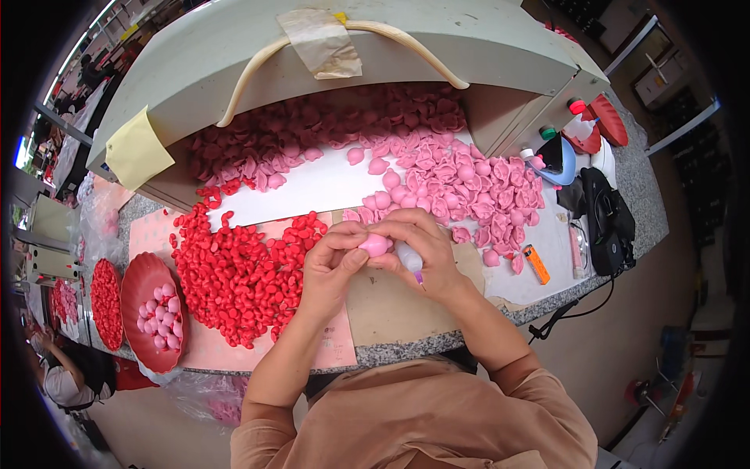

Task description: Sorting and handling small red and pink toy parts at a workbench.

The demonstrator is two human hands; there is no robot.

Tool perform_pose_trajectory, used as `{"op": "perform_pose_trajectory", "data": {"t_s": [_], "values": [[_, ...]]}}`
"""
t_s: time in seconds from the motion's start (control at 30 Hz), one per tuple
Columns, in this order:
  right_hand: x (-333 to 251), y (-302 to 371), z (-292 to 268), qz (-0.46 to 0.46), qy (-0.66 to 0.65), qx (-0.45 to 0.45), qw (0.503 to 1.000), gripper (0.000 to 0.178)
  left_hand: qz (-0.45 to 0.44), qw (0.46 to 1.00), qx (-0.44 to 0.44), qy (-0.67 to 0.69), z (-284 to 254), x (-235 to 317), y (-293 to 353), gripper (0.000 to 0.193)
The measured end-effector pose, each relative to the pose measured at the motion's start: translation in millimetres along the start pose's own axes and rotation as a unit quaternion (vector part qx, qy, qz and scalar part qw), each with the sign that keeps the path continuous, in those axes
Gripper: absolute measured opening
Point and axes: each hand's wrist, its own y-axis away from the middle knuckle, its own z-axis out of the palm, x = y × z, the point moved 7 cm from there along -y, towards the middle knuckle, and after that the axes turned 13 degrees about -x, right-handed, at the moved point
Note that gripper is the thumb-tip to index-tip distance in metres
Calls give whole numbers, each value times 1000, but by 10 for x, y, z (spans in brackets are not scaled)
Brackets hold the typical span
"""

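My left hand (332, 258) pinches a small glossy pink rounded piece (376, 245) between thumb and fingers, above the brown mat (406, 309). From the other side, the fingertips of my right hand (426, 246) touch the same piece. Tucked in my right palm is a small translucent bottle (408, 256) with a purple tip, partly hidden by the fingers. Left of my hands spreads a pile of small red curved pieces (242, 281). Beyond and to the right lies a heap of pink petal-like shells and round pieces (476, 187).
A grey hooded box (375, 59) with a pale curved tube arches over the back. At left, a red scalloped dish (152, 352) holds pink balls. An orange lighter (537, 264), black bag (609, 223) and blue container (564, 162) sit right. A co-worker (74, 375) is far left.
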Motion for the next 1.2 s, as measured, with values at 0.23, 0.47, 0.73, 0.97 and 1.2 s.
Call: {"op": "perform_pose_trajectory", "data": {"t_s": [0.23,0.47,0.73,0.97,1.2], "values": [[135,22,69,103,-137,-4,985,36,14,996,6,86,6,-22,-10,17],[177,44,73,85,-184,-21,979,37,1,999,24,26,-22,-25,12,25],[159,35,95,107,-239,-26,965,34,58,996,19,-60,-24,56,52,28],[111,38,71,59,-191,-14,980,34,58,996,10,-63,41,112,42,23],[57,34,58,44,-173,-7,984,34,53,999,3,-2,9,71,35,25]]}}
